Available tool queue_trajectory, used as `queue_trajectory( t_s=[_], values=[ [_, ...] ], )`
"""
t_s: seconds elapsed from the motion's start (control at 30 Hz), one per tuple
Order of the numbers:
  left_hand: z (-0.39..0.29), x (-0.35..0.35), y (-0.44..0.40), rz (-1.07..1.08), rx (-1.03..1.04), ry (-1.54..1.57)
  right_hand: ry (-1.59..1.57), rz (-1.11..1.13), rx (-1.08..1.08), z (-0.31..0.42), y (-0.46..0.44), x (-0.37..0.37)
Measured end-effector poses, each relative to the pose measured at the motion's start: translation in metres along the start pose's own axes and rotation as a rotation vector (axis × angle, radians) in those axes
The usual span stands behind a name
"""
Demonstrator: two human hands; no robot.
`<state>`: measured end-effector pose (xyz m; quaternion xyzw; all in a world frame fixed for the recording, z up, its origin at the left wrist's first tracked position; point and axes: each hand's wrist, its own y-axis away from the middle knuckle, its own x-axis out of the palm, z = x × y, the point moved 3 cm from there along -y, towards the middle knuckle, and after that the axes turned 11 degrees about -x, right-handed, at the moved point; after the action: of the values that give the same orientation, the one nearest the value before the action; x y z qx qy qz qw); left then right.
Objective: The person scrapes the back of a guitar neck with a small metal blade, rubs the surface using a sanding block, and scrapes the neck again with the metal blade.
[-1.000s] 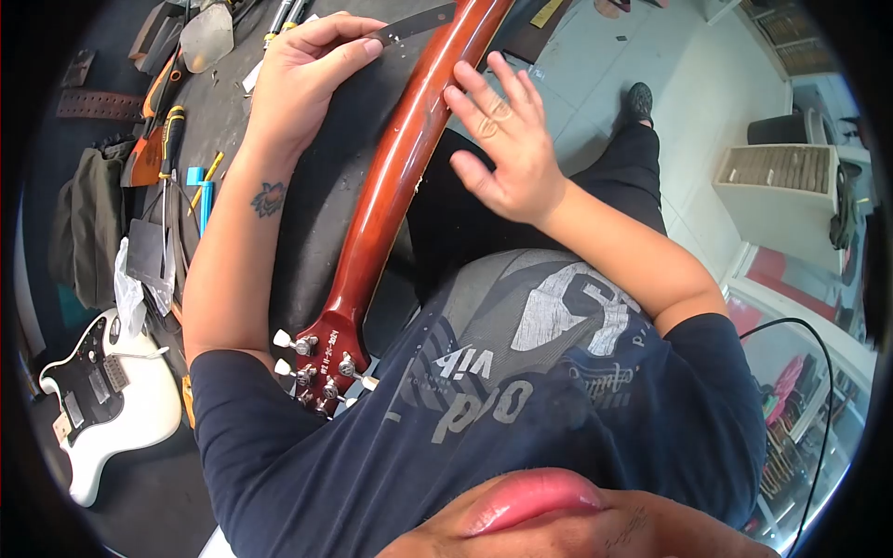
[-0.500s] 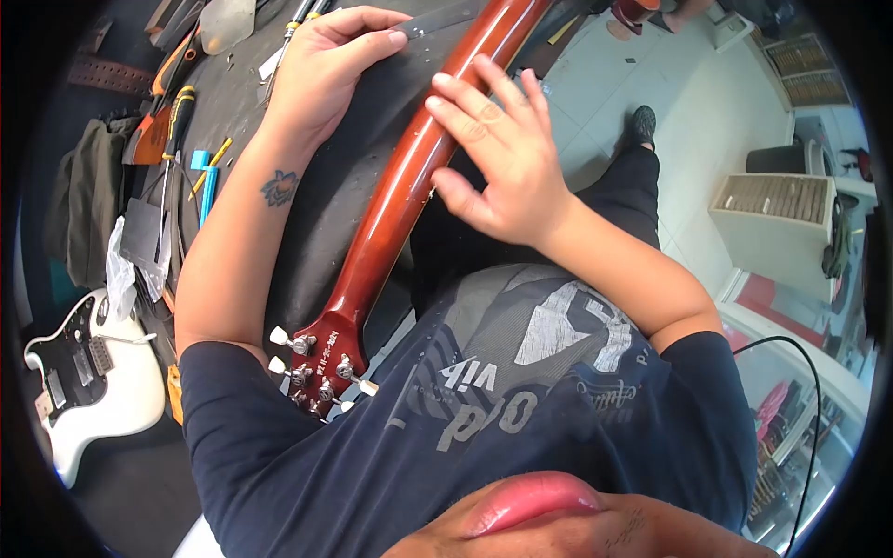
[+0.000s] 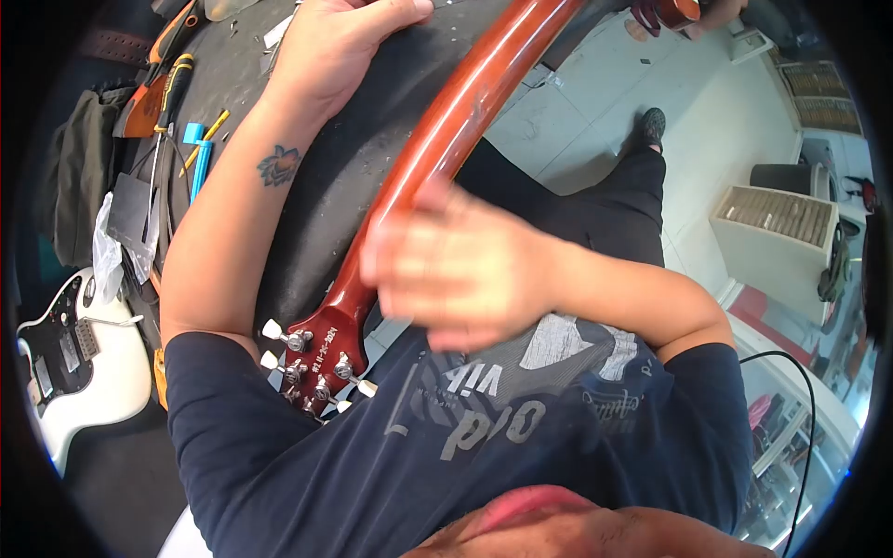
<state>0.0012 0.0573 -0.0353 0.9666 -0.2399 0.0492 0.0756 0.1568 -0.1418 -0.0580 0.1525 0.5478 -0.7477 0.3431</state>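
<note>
A glossy reddish-brown guitar neck runs diagonally, back side up, its headstock with several white-buttoned tuners close to my shirt. My right hand lies over the lower neck, smeared by motion; its fingers do not show clearly, nor whether they touch the wood. Some small marks or bits show on the upper neck. Over the black work surface, my left hand is closed, thumb pointing right, partly cut off by the top edge. The flat, thin metal strip it pinched earlier is now out of view.
On the left lie a black-and-yellow screwdriver, a yellow pencil, a light-blue tool and a white electric guitar body. A white cabinet stands right. Part of another person's hand shows at top right.
My right hand has moved down the neck toward the headstock and is now blurred. My left hand has shifted up, taking the metal strip out of view. The whole view has shifted slightly.
</note>
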Motion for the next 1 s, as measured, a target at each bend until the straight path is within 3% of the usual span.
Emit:
queue_trajectory(
  t_s=[0.07, 0.13, 0.2, 0.27, 0.3, 0.57, 0.67, 0.83, 0.93, 1.0],
  values=[
    [-0.001, 0.0, 0.0, -0.004, 0.007, -0.009, -0.129, -0.093, -0.117, 0.012, 0.01, 0.018],
    [0.0, 0.0, 0.001, -0.009, 0.013, -0.018, 0.081, -0.202, -0.094, -0.005, 0.004, -0.012],
    [0.0, 0.001, 0.001, -0.01, 0.009, -0.007, 0.396, -0.285, 0.066, -0.026, 0.019, -0.027],
    [-0.001, 0.002, 0.002, -0.014, 0.019, -0.015, 0.585, -0.415, 0.388, -0.04, 0.038, -0.021],
    [-0.002, 0.002, 0.002, -0.015, 0.027, -0.029, 0.524, -0.384, 0.48, -0.044, 0.049, -0.01],
    [0.003, -0.003, -0.002, 0.024, 0.059, -0.042, 0.512, -0.297, 0.445, -0.048, 0.08, 0.016],
    [-0.001, 0.0, 0.001, 0.006, 0.037, -0.048, 0.654, -0.278, 0.43, -0.053, 0.087, 0.004],
    [-0.002, 0.001, 0.002, 0.019, 0.021, -0.038, 0.564, -0.478, 0.547, -0.05, 0.064, -0.013],
    [0.0, 0.002, 0.001, 0.017, 0.037, -0.006, 0.547, -0.33, 0.417, -0.045, 0.068, -0.002],
    [0.001, 0.002, 0.001, 0.027, 0.049, -0.008, 0.565, -0.345, 0.416, -0.045, 0.069, -0.004]
  ],
)
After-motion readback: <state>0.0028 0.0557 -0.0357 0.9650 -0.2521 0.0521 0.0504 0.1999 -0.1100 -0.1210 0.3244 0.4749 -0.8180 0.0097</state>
